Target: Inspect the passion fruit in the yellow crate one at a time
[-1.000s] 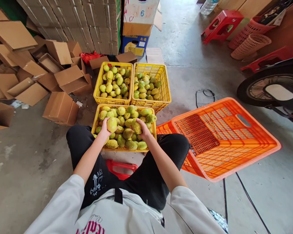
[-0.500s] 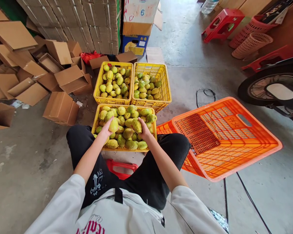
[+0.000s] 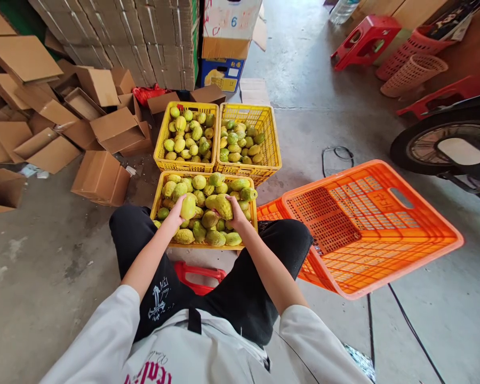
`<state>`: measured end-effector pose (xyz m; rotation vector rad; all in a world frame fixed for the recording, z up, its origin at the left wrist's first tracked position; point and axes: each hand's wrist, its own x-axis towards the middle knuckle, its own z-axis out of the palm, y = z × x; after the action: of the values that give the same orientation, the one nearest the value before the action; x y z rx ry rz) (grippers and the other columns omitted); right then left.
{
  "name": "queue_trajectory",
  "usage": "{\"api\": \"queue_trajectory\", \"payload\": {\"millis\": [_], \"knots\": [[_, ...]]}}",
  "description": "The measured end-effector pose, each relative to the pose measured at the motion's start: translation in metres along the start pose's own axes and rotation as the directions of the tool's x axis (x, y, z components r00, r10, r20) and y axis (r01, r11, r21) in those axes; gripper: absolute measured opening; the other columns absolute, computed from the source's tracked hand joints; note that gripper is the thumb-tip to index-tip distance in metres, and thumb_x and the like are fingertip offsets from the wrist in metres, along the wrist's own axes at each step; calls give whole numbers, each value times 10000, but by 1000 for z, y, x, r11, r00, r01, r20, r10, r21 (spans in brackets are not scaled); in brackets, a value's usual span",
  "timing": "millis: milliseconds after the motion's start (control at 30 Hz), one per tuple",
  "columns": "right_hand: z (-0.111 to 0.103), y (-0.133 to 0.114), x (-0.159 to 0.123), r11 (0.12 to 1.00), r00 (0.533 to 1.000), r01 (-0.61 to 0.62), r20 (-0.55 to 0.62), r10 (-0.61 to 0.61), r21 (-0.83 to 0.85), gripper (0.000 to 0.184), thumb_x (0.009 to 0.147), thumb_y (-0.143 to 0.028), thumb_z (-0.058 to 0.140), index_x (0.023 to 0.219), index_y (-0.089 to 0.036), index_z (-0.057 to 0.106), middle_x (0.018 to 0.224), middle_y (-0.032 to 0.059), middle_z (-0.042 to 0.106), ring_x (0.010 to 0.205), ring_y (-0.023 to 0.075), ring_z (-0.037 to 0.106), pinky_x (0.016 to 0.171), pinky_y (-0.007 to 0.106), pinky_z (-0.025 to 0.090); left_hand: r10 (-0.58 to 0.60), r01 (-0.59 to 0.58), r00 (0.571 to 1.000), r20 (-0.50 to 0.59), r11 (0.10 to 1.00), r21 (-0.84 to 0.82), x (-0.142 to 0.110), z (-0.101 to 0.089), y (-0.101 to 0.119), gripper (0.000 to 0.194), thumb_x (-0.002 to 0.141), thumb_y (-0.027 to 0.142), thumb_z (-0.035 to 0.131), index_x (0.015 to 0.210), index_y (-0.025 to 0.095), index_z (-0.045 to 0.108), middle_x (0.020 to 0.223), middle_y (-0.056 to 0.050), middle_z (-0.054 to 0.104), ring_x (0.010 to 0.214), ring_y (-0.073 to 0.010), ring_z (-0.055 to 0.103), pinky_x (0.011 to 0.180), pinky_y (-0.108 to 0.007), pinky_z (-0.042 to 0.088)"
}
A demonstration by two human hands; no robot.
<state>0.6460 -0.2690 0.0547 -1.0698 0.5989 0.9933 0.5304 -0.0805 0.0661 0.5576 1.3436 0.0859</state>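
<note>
My left hand (image 3: 177,210) is closed around a yellow-green, citron-like fruit (image 3: 188,206), held over the near yellow crate. A second such fruit, bumpier and more elongated (image 3: 224,206), is gripped by my right hand (image 3: 236,212). Both fruits are a short way apart, just above the pile. The near yellow crate (image 3: 157,198) stands in front of my knees, full of the same fruit in greens and yellows. My fingertips are partly hidden behind the fruits.
Behind stand two more yellow crates of fruit (image 3: 157,152) (image 3: 278,144). A tilted orange crate (image 3: 376,229) lies by my right knee. Cardboard boxes (image 3: 100,178) pile at left. A red stool (image 3: 200,274) shows between my legs; a motorcycle wheel (image 3: 408,146) is at right.
The fruit in my left hand has shifted slightly right and seems turned a little. My right hand's fruit looks slightly rotated. The crates have stayed put.
</note>
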Motion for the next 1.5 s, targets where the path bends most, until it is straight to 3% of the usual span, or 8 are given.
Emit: {"api": "queue_trajectory", "payload": {"millis": [167, 333, 467, 567, 700, 1067, 1267, 1500], "knots": [[2, -3, -6, 999, 999, -34, 21, 34, -23, 393, 1344, -419, 441, 1346, -190, 761, 935, 110, 862, 701, 271, 871, 572, 309, 709, -67, 74, 995, 77, 993, -88, -7, 0, 1, 498, 1272, 540, 789, 1630, 197, 828, 1095, -157, 940, 904, -321, 957, 796, -388, 824], [1, -2, -5, 998, 999, -40, 17, 40, -41, 341, 1334, -395, 476, 1328, -211, 763, 947, 107, 874, 712, 276, 879, 596, 334, 728, -89, 94, 993, 82, 993, -71, -9, 2, 3, 535, 1360, 563, 559, 1550, 157, 851, 894, -107, 848, 664, -238, 808, 599, -293, 706], [-1, 1, 0, 995, 1000, -11, 18, 12, -98, 214, 1295, -404, 657, 1225, -238, 773, 944, 87, 887, 668, 242, 850, 541, 282, 687, -64, 67, 990, 122, 997, -23, -9, 2, 5, 440, 1314, 562, 725, 1441, 166, 869, 858, -77, 826, 647, -218, 784, 607, -282, 694], [-2, 4, 4, 991, 999, 48, 27, -45, -122, 127, 1251, -356, 761, 1185, -248, 760, 918, 54, 874, 657, 219, 830, 565, 277, 711, -9, 7, 991, 136, 1000, 16, -8, 2, 3, 283, 1217, 392, 911, 1375, 161, 872, 864, -58, 844, 662, -202, 812, 680, -274, 725], [-4, 7, 9, 987, 995, 99, 25, -97, -128, 70, 1178, -252, 807, 1216, -246, 748, 957, 33, 886, 729, 220, 857, 662, 302, 769, 42, -48, 991, 130, 998, 43, -5, 2, -1, 317, 1067, 230, 1032, 1349, 181, 897, 871, -32, 875, 722, -221, 870, 759, -290, 756], [-7, 4, 14, 999, 1000, -17, 22, 18, -51, 400, 1238, -509, 583, 1404, -230, 817, 895, 111, 875, 724, 336, 893, 587, 410, 764, -6, 15, 992, 130, 998, -65, -12, 6, 1, 547, 1147, 353, 958, 1659, 208, 832, 1184, -146, 983, 1022, -338, 995, 887, -385, 835], [-5, 5, 17, 999, 1000, -18, 8, 19, -35, 373, 1226, -513, 611, 1354, -228, 816, 847, 79, 858, 684, 305, 865, 567, 354, 732, -115, 135, 976, 187, 986, -98, -13, 2, 4, 529, 1314, 465, 583, 1696, 167, 795, 1174, -192, 955, 982, -351, 983, 857, -428, 837], [-4, 7, 13, 999, 999, 22, -42, -20, 43, 98, 1243, -398, 710, 1253, -312, 755, 962, 45, 884, 785, 257, 855, 620, 339, 774, -55, 62, 990, 130, 997, -51, -4, -1, 3, 419, 1212, 534, 902, 1468, 205, 859, 996, -126, 887, 740, -254, 861, 652, -309, 749]]}}
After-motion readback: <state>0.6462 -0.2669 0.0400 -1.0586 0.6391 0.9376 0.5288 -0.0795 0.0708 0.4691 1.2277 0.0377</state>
